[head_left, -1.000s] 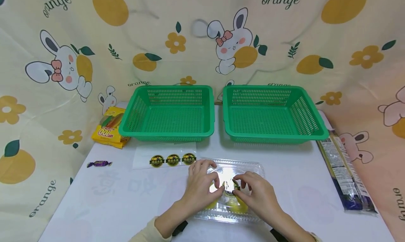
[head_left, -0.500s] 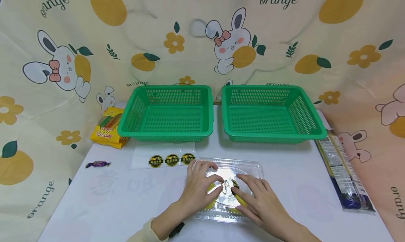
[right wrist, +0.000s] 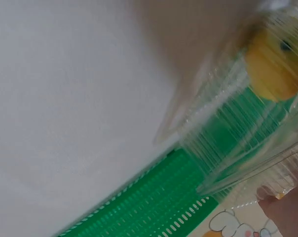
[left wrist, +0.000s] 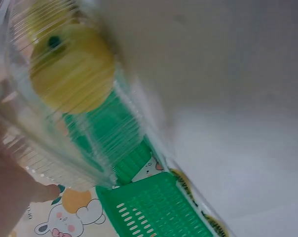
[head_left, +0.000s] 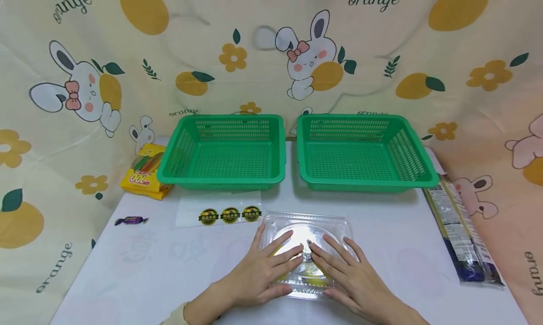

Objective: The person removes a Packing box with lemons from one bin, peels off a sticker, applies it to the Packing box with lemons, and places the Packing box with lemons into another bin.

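Note:
A clear plastic clamshell box (head_left: 307,216) lies on the white table in front of me, its lid down. Yellow round fruit (left wrist: 72,69) shows through its wall in the left wrist view. My left hand (head_left: 259,274) rests on the left half of the lid with fingers spread. On the right half lies my right hand (head_left: 354,279), its fingers straight as well. The fingertips of both hands almost meet over a small dark round sticker (head_left: 307,256) on the lid, which they partly cover. Behind the box lies a backing sheet with three black-and-gold round stickers (head_left: 230,215).
Two green plastic baskets, the left one (head_left: 222,179) and the right one (head_left: 369,179), stand at the back. A yellow snack bag (head_left: 144,174) leans by the left basket. A purple wrapped candy (head_left: 132,220) lies at left, and a long dark-blue packet (head_left: 462,235) at right.
Both hands were pinching near the sticker over the lid. The right fingers opened first, then the left, and now both hands lie spread flat on the lid.

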`<control>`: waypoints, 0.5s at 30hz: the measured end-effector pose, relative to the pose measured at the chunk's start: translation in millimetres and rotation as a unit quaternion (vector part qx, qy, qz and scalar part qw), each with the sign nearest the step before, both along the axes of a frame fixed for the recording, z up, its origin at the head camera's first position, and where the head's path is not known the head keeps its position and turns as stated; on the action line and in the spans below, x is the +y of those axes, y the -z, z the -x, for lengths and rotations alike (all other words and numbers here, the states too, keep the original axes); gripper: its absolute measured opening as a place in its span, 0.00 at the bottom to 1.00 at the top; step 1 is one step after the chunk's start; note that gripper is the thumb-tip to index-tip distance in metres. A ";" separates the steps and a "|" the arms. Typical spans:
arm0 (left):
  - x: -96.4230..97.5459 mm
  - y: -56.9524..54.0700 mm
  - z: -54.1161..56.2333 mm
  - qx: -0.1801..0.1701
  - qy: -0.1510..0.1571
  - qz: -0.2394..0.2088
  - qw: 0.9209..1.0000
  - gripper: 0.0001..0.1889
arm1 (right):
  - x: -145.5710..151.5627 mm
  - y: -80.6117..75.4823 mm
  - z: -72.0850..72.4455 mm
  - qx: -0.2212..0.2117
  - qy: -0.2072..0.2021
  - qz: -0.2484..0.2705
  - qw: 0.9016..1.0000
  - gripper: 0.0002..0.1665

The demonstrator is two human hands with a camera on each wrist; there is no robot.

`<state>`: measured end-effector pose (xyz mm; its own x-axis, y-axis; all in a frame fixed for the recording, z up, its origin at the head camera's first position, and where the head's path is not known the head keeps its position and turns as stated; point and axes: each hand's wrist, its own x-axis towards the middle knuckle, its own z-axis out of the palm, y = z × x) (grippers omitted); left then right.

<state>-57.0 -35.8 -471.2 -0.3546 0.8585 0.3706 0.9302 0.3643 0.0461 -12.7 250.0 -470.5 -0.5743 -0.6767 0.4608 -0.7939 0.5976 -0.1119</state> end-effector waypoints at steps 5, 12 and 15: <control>0.9 4.5 1.2 -0.007 -0.016 -0.010 1.000 0.31 | -2.0 3.4 -1.3 -0.003 0.016 -0.006 1.000 0.37; 5.5 6.1 0.2 -0.002 -0.046 -0.003 0.999 0.34 | -3.7 4.3 -3.7 -0.014 0.061 -0.045 0.997 0.41; 7.2 6.5 0.2 -0.018 -0.053 -0.008 0.998 0.36 | -5.3 4.3 -5.0 -0.019 0.080 -0.053 0.995 0.43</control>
<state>-57.2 -28.7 -477.6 -0.4563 0.8096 0.3694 0.8842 0.4592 0.0857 -7.7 244.7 -474.8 -0.6946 -0.6178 0.3686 -0.6834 0.7267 -0.0698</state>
